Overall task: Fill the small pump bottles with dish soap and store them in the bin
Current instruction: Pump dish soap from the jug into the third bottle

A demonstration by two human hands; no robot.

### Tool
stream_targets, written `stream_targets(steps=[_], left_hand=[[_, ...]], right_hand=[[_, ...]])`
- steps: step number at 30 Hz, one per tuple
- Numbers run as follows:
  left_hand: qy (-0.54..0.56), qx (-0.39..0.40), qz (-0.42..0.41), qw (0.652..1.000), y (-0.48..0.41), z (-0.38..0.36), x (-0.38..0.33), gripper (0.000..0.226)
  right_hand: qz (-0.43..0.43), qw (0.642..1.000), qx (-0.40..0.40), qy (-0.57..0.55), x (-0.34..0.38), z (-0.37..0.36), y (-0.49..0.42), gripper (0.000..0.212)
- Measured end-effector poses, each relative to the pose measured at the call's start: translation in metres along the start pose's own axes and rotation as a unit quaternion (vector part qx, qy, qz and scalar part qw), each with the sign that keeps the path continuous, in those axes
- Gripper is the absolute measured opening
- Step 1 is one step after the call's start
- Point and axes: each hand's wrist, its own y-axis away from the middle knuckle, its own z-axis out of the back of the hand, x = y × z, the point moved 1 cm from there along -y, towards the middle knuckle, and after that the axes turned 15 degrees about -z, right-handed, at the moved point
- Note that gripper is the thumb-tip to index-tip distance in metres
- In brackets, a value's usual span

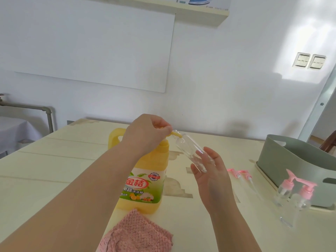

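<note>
A large yellow dish soap jug (143, 180) stands on the table in front of me. My left hand (147, 133) is curled over its pump head, and the yellow nozzle (177, 135) sticks out to the right. My right hand (209, 173) holds a small clear bottle (189, 150) with no pump, tilted, its mouth up against the nozzle. The bottle looks empty. Two loose pink pump heads (240, 174) lie on the table to the right. Two small bottles with pink pumps (285, 190) (305, 196) stand before the grey-green bin (283, 157).
A pink knitted cloth (136, 233) lies at the near table edge below the jug. Another clear bottle without a pump (289, 215) stands near the right front. The bin sits at the table's right side, by the wall. A pipe (49, 117) runs at the far left.
</note>
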Motion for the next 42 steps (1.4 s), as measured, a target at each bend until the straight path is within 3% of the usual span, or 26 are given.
stream_targets(steps=[8, 15, 19, 24, 31, 36, 42], left_hand=[[-0.068, -0.002, -0.018, 0.998, 0.005, -0.003, 0.003, 0.012], [-0.043, 0.049, -0.021, 0.998, -0.004, 0.009, -0.003, 0.013], [-0.051, 0.045, -0.036, 0.997, -0.009, 0.011, -0.006, 0.014], [-0.039, 0.005, -0.044, 0.998, -0.001, 0.004, 0.001, 0.014], [-0.072, -0.039, -0.060, 0.995, 0.010, -0.006, 0.010, 0.017], [-0.094, -0.055, -0.067, 0.992, 0.017, -0.009, 0.007, 0.019], [-0.106, 0.012, -0.043, 0.993, 0.006, 0.003, -0.001, 0.013]], right_hand=[[-0.010, 0.999, 0.016, -0.046, -0.001, 0.001, 0.003, 0.020], [-0.001, 0.997, 0.053, -0.058, 0.011, -0.005, 0.008, 0.021], [0.016, 0.998, 0.036, -0.044, 0.015, -0.007, 0.006, 0.054], [0.008, 0.999, 0.012, -0.044, 0.011, -0.005, 0.004, 0.020], [-0.014, 0.998, 0.021, -0.064, 0.005, -0.003, 0.005, 0.054], [-0.023, 0.999, 0.038, -0.028, 0.001, -0.002, 0.007, 0.032], [-0.031, 0.990, 0.003, 0.136, 0.009, 0.003, 0.010, 0.023]])
